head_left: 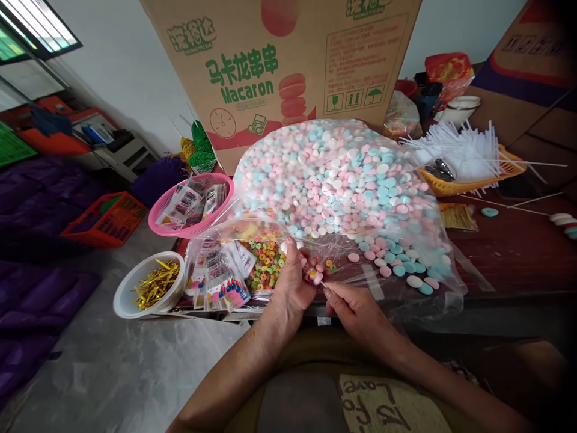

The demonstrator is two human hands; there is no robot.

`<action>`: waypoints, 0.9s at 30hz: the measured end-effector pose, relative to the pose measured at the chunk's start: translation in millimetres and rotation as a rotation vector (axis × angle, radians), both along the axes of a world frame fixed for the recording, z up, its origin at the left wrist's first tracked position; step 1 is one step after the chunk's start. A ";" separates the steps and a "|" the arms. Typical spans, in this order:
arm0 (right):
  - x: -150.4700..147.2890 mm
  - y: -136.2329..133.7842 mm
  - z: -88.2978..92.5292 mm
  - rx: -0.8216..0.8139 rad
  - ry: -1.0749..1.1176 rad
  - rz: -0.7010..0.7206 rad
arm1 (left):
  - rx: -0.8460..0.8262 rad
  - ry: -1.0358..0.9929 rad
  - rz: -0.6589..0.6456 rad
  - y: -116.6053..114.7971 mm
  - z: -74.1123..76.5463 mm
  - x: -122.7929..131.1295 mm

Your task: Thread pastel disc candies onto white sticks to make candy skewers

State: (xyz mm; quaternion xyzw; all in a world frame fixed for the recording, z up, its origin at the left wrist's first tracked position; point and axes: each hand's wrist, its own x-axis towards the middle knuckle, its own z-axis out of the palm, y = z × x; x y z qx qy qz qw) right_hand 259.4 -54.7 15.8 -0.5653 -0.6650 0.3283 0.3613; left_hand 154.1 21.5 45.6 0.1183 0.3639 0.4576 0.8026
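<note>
My left hand (294, 281) is closed around a few small candy pieces (312, 275), pinched between thumb and fingers at the table's near edge. My right hand (353, 305) is closed in a pinch right beside it, holding a thin white stick (323, 285) whose tip meets the candies. Just behind both hands lies a big clear bag of pink, blue and white round candies (342, 180). A smaller heap of coloured ring candies (265, 260) sits left of my left hand.
A white bowl of gold twist ties (151, 285) and printed packets (220, 276) lie at the left. A pink basket (192, 204), a "Macaron" carton (279, 66) and an orange tray of white sticks (473, 162) stand behind. Red crate (106, 218) on the floor.
</note>
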 end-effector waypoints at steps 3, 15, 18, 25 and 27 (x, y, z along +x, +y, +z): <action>0.1 1.6 6.7 -0.193 0.227 -0.039 | 0.085 0.059 -0.041 -7.4 -9.3 -1.8; 8.1 1.4 11.1 -0.169 0.317 -0.242 | 0.964 0.874 0.060 -15.7 -33.1 -16.7; 7.3 -2.4 13.4 -0.260 0.515 -0.218 | 0.839 0.776 0.024 -12.0 -36.8 -13.0; 2.9 -2.3 17.2 -0.368 0.850 -0.199 | 0.756 0.842 0.048 -6.2 -40.3 -0.6; 1.8 -4.1 19.7 -0.375 0.888 -0.201 | 0.691 0.863 0.051 -7.4 -37.6 2.7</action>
